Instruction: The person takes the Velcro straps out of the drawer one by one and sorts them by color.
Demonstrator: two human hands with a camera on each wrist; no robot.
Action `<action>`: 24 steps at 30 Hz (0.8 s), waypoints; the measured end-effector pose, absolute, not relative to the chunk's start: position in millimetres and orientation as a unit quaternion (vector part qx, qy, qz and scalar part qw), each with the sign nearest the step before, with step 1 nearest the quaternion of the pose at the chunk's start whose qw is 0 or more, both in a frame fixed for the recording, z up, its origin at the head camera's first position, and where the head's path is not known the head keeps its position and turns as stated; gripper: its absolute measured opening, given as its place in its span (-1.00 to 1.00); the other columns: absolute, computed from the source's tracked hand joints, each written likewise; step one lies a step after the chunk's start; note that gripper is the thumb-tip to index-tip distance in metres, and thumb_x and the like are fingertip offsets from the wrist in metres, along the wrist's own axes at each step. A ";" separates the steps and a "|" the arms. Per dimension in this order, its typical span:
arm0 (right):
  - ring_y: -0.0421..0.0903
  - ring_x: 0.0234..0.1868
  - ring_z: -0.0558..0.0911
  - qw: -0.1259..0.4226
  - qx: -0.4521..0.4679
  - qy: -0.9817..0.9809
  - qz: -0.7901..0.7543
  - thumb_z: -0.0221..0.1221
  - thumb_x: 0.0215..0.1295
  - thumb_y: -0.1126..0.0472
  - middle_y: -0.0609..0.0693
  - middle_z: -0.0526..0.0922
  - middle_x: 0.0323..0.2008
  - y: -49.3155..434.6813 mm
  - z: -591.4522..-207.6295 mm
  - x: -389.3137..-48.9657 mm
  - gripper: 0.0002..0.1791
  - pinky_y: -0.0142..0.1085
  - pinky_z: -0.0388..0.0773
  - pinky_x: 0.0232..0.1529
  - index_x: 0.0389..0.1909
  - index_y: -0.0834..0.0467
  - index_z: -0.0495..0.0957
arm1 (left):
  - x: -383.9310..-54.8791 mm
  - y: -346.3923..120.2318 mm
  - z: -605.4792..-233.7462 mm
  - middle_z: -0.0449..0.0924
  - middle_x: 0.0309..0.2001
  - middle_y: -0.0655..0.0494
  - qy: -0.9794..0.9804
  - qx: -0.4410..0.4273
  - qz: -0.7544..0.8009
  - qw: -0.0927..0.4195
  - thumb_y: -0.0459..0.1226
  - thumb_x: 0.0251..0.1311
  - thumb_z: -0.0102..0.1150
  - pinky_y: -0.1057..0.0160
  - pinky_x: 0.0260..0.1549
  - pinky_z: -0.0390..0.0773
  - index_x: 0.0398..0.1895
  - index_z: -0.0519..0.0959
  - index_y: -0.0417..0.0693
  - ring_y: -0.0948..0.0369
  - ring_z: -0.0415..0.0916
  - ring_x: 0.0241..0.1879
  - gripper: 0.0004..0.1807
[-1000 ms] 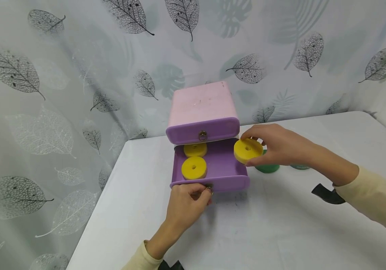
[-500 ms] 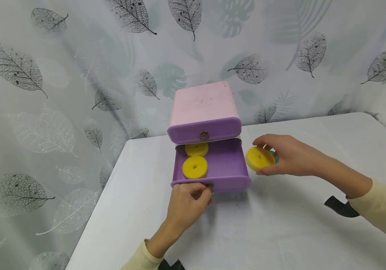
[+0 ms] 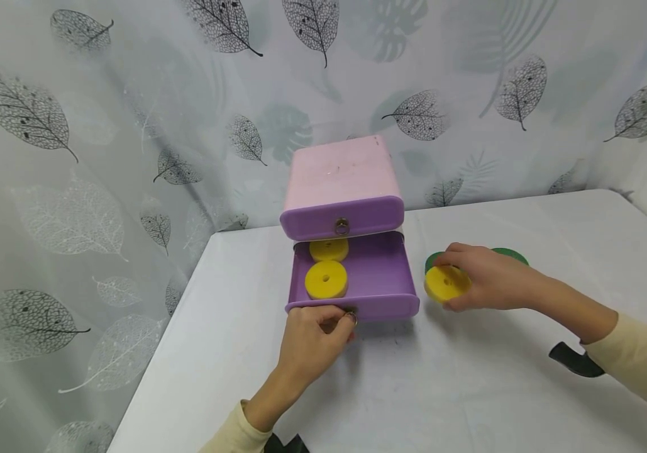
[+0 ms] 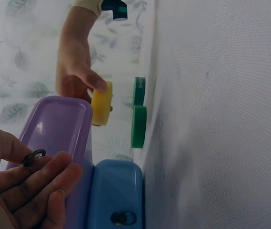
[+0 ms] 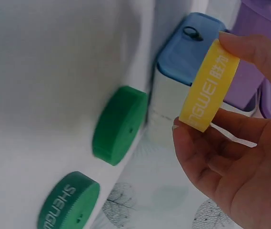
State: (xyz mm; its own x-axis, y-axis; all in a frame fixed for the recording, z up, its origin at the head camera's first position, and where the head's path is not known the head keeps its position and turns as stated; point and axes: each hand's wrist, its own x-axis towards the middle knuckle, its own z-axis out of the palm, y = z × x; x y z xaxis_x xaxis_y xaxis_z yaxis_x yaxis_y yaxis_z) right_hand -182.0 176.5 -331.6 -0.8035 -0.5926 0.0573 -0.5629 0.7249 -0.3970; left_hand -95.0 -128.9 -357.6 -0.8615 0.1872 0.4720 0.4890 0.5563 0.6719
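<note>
My left hand (image 3: 314, 343) pinches the metal ring pull (image 4: 34, 156) of the purple middle drawer (image 3: 385, 307), which stands pulled out. Inside its left half lie two yellow tape rolls (image 3: 326, 280), one behind the other. To the right of the drawer, my right hand (image 3: 487, 277) holds another yellow tape roll (image 5: 211, 88) between thumb and fingers, above the white table. Two green tape rolls (image 5: 118, 126) (image 5: 71, 200) lie on the table near that hand; in the head view they are partly hidden behind it and the yellow roll.
The small chest has a pink top (image 3: 346, 170) and a shut purple upper drawer (image 3: 365, 217). Below the purple drawer, a blue drawer (image 4: 118, 186) shows in the wrist views. A leaf-patterned curtain (image 3: 187, 94) hangs behind and left of the white table (image 3: 442, 390).
My right hand has carried the yellow roll from the drawer's right edge rightward and down, near the green rolls. The left hand stays on the ring pull and the drawer keeps its place.
</note>
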 end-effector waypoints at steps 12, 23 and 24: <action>-0.16 -0.21 0.46 0.073 -0.320 0.928 -0.177 0.42 -0.15 -0.08 -0.13 0.50 -0.16 181.8 -365.1 -181.9 -0.38 -0.21 0.47 -0.20 -0.04 0.11 0.54 | -94.9 -129.3 -358.5 0.50 -0.69 0.48 -0.864 -0.200 -0.424 0.184 -0.34 0.07 0.17 0.43 -0.72 0.43 -0.67 0.64 0.05 0.51 0.43 -0.69 -0.79; -0.13 -0.20 0.46 0.073 -0.323 0.928 -0.170 0.42 -0.15 -0.10 -0.10 0.50 -0.13 182.8 -373.4 -183.1 -0.34 -0.18 0.47 -0.20 -0.01 0.15 0.54 | -94.6 -128.4 -358.1 0.51 -0.69 0.47 -0.865 -0.201 -0.422 0.184 -0.34 0.07 0.17 0.43 -0.72 0.43 -0.67 0.64 0.01 0.51 0.43 -0.69 -0.80; -0.13 -0.20 0.46 0.072 -0.321 0.929 -0.170 0.41 -0.15 -0.10 -0.09 0.50 -0.13 183.0 -373.9 -183.1 -0.34 -0.18 0.48 -0.20 -0.01 0.14 0.54 | -94.6 -128.3 -358.2 0.51 -0.69 0.47 -0.864 -0.201 -0.424 0.183 -0.34 0.07 0.17 0.43 -0.72 0.44 -0.67 0.64 0.01 0.50 0.44 -0.69 -0.80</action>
